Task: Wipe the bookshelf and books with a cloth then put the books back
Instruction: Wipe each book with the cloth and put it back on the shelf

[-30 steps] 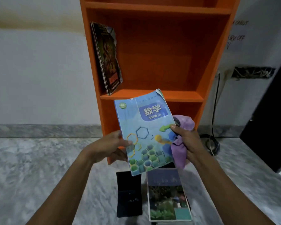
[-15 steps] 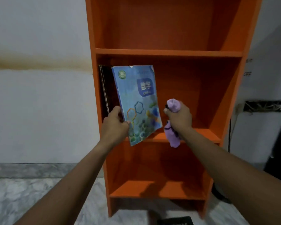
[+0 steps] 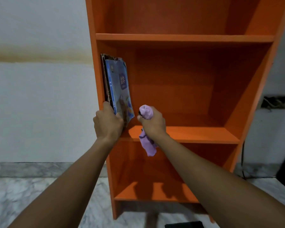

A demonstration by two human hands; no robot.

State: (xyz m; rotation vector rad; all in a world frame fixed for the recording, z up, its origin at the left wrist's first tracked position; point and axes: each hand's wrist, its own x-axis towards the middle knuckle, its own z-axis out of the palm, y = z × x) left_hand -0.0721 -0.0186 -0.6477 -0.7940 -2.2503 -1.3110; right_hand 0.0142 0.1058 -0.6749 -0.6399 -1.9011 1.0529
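Note:
An orange bookshelf (image 3: 184, 38) fills the middle of the head view. On its middle shelf a blue textbook (image 3: 120, 89) stands upright against a dark book (image 3: 104, 79) at the left wall. My left hand (image 3: 108, 124) grips the blue textbook's lower spine edge. Just to its right, my right hand (image 3: 153, 124) holds a bunched purple cloth (image 3: 146, 143), which pokes out above the fist and hangs below the shelf edge.
The upper and lower shelves of the bookshelf hold nothing. A dark flat object (image 3: 184, 225) lies on the marble floor (image 3: 23, 195) at the bottom edge. A black cable (image 3: 242, 162) runs down the wall right of the shelf.
My left hand has carried the blue textbook up from in front of me and stood it on the middle shelf beside the dark book. My right hand followed with the cloth.

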